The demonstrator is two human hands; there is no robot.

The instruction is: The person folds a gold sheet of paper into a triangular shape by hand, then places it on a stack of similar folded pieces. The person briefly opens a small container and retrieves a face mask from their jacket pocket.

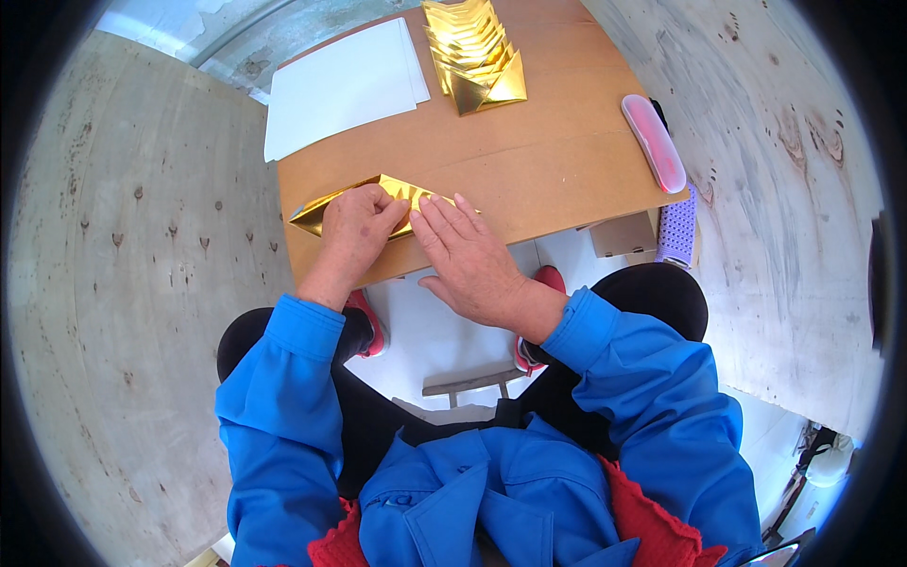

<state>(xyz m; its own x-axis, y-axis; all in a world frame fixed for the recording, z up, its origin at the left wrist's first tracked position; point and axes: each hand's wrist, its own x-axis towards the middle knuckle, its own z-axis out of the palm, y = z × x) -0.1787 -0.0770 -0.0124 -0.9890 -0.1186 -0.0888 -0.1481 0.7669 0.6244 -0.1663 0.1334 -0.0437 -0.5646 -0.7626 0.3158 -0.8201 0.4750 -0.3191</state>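
A partly folded sheet of gold foil paper (397,188) lies near the front edge of the cardboard surface (560,177). Its left end comes to a point, and part of its underside or inner side stands raised there. My left hand (360,221) has its fingers curled over the sheet's middle, thumb and fingertips pinching the foil. Flat across the right part of the same sheet rests my right hand (464,259), fingers stretched out and thumb held away. Both hands cover much of the foil, so the folds beneath them are hidden.
An overlapping row of folded gold foil pieces (489,78) lies at the back. White sheets (347,85) sit at the back left. A pinkish translucent case (653,142) rests on the right edge, above a purple patterned item (677,227). Wooden panels (142,283) flank the surface.
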